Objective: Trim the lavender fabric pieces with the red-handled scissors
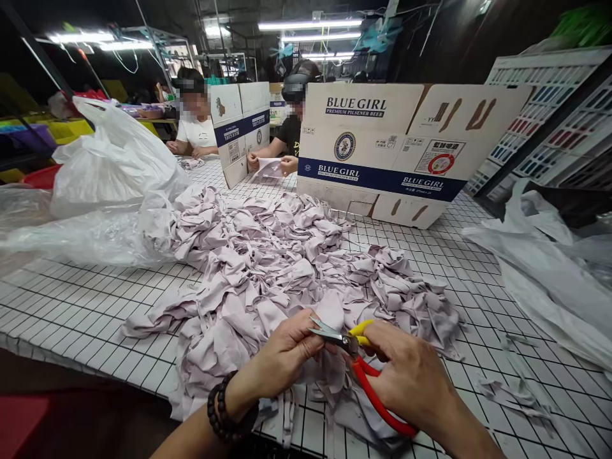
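Observation:
My right hand (411, 370) is closed round scissors (351, 345) with red and yellow handles. The blades are spread and point left, close to the fingertips of my left hand (282, 354). That left hand wears dark beads at the wrist, and its thumb and fingers are pinched together on pale mauve fabric, mostly hidden behind them. A large crumpled heap of the same mauve fabric (253, 274) lies under and beyond both hands, with thin straps hanging at the near table edge.
White plastic bags (105, 159) stand at left, and another (549, 268) lies at right. Cardboard panels (373, 146) stand across the gridded table (119, 363). Two people sit beyond. Fabric scraps (516, 398) lie at right.

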A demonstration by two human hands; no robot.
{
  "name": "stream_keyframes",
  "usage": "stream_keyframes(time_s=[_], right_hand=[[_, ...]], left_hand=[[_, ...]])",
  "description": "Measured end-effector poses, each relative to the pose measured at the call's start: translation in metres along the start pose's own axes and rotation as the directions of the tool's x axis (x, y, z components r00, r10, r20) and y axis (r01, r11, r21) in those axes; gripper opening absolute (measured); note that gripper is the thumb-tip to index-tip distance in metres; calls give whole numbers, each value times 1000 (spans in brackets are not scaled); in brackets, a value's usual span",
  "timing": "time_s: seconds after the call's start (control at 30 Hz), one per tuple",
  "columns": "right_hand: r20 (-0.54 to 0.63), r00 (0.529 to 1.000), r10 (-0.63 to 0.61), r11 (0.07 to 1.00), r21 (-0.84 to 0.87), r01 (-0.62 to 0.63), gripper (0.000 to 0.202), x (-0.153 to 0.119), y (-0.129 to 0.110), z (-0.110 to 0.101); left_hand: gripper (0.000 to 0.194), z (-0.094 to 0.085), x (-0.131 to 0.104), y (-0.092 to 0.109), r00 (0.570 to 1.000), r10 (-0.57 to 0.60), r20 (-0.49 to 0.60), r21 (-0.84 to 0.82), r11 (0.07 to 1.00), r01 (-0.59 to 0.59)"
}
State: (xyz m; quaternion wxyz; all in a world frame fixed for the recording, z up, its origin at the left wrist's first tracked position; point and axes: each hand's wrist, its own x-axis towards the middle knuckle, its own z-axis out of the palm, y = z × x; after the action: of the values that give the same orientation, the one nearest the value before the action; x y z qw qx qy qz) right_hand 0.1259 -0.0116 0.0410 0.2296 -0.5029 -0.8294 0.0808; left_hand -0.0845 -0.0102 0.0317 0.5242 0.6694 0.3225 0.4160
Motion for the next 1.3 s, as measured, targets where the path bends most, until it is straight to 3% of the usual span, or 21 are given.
stream_keyframes(time_s=[0.27,0.57,0.7,0.77,0.83,0.87,0.93,0.97,1.07,1.13,1.2,1.23,1.3], right_hand=[[-40,998,-49,998,35,51,25,0,1,1],[3,1000,-28,996,91,27,29,1,0,0],[125,991,38,968,241,-67,43,0,11,3],[229,963,141,890,397,-225,42,-1,18,8],[311,920,240,744,550,-380,31,-2,22,19],[342,903,261,665,614,-425,36,-2,21,27],[376,891,254,532,715,-453,57,0,14,44],[371,892,259,474,755,-452,57,2,10,52],[344,877,335,265,859,-438,32,9,-4,60],[370,868,330,102,901,-423,30,13,-10,49],[410,877,251,-7,906,-422,26,15,-13,31],[422,880,218,-30,904,-426,24,16,-13,22],[424,878,224,-34,903,-428,22,18,-8,9]], left_hand=[[30,0,-2,-5,999,-41,21,-112,993,43],[32,-2,-2,-2,997,-66,38,-109,992,70],[32,-2,-2,-2,996,-87,37,-112,990,90],[33,-1,-1,-3,995,-97,23,-126,987,99],[34,2,2,-4,993,-120,11,-159,980,120],[34,3,3,-5,991,-137,6,-178,975,136],[35,3,5,-6,986,-169,-8,-191,968,164],[36,3,6,-7,984,-176,-29,-164,972,169],[33,-3,2,-11,976,-123,-179,46,990,133],[54,-5,-3,-17,967,-70,-244,221,967,126],[73,-3,-9,-24,980,-125,-153,265,950,162],[67,-1,-12,-27,978,-202,-47,220,953,207],[47,-1,-17,-30,923,-347,168,32,938,346]])
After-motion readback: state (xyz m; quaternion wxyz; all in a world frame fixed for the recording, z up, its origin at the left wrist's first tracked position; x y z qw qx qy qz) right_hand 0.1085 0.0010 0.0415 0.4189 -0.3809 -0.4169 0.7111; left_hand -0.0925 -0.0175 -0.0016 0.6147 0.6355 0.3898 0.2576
